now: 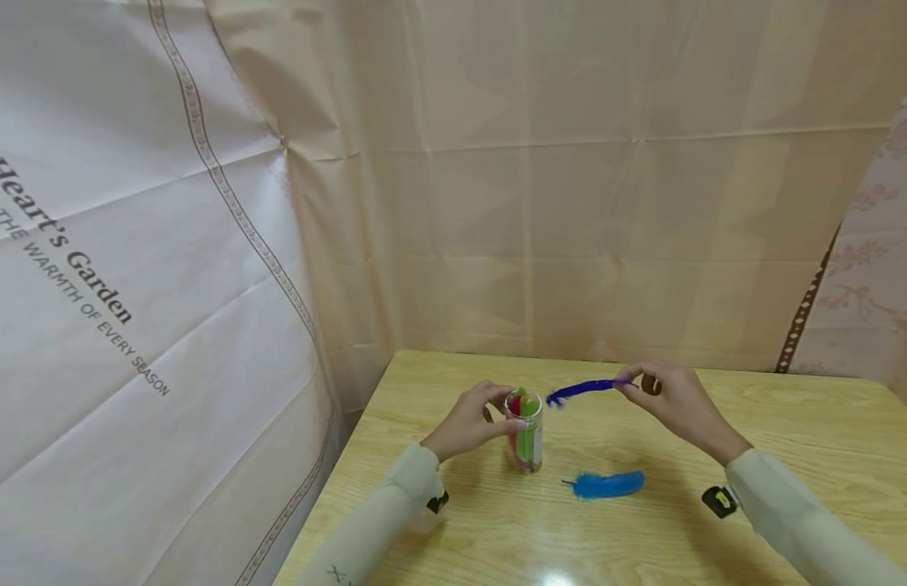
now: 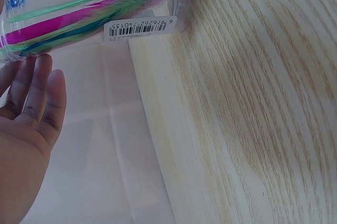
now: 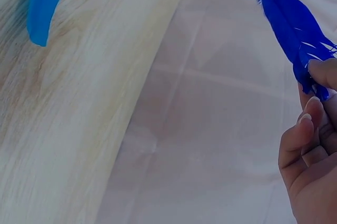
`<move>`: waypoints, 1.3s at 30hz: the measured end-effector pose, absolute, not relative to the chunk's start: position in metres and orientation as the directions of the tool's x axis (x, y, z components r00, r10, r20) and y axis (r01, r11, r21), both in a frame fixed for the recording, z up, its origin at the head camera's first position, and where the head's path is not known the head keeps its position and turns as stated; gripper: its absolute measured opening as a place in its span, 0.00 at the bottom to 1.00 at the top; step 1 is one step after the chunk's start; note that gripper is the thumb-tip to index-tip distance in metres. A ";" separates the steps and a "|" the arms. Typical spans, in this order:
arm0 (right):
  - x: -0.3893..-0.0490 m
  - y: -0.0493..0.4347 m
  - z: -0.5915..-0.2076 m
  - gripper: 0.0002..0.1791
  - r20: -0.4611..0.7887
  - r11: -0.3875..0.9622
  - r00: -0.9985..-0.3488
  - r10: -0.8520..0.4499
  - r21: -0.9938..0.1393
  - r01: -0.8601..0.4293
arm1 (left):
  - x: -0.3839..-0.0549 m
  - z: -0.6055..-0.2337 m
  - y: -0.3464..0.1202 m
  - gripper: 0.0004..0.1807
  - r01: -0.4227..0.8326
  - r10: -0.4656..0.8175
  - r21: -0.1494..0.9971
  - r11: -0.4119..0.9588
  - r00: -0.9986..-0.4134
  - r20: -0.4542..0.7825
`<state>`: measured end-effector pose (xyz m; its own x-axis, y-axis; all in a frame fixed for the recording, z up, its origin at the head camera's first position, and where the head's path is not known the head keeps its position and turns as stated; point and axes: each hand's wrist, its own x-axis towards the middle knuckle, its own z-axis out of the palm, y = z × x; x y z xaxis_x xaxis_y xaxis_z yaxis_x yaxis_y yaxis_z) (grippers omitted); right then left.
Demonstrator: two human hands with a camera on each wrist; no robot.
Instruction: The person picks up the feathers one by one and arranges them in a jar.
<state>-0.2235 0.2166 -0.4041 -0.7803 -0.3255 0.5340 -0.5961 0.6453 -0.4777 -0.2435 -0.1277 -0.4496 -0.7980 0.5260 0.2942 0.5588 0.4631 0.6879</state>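
Observation:
A clear jar [image 1: 527, 443] stands upright on the table, holding several feathers in green, pink and teal; a barcode label [image 2: 139, 28] shows on its side in the left wrist view. My left hand [image 1: 468, 423] grips the jar near its rim, thumb in front and fingers behind. Between thumb and fingertips, my right hand [image 1: 673, 404] pinches one end of a dark blue feather [image 1: 589, 388]. Its fluffy end points left, just right of the jar's mouth and apart from it. A lighter blue feather [image 1: 607, 484] lies flat on the table, right of the jar.
The wooden table [image 1: 805, 431] has its far edge close to a hanging beige cloth [image 1: 571, 203]. A pale printed cloth [image 1: 168, 285] hangs along the left side. Each wrist wears a small dark device, such as the right wrist camera [image 1: 720, 501].

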 end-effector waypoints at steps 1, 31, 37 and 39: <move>-0.223 0.216 -0.403 0.04 0.535 0.643 -0.781 -0.323 -0.481 -0.596 | -0.244 -0.450 -0.128 0.31 0.559 0.527 0.689 0.462 -0.798 0.294; -0.224 0.191 -0.391 0.10 0.594 0.598 -0.687 -0.419 -0.389 -0.701 | -0.246 -0.451 -0.129 0.31 0.561 0.535 0.687 0.462 -0.794 0.289; -0.226 0.183 -0.388 0.12 0.615 0.588 -0.641 -0.459 -0.331 -0.738 | -0.247 -0.451 -0.129 0.30 0.571 0.533 0.675 0.468 -0.791 0.299; -0.228 0.181 -0.389 0.13 0.625 0.583 -0.619 -0.476 -0.302 -0.754 | -0.247 -0.451 -0.129 0.31 0.571 0.535 0.673 0.470 -0.791 0.296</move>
<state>-0.2279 0.1809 -0.3888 -0.6188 -0.4764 0.6246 -0.7539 0.5835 -0.3019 -0.2473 -0.1291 -0.4510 -0.7909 0.5354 0.2963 0.5706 0.4703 0.6732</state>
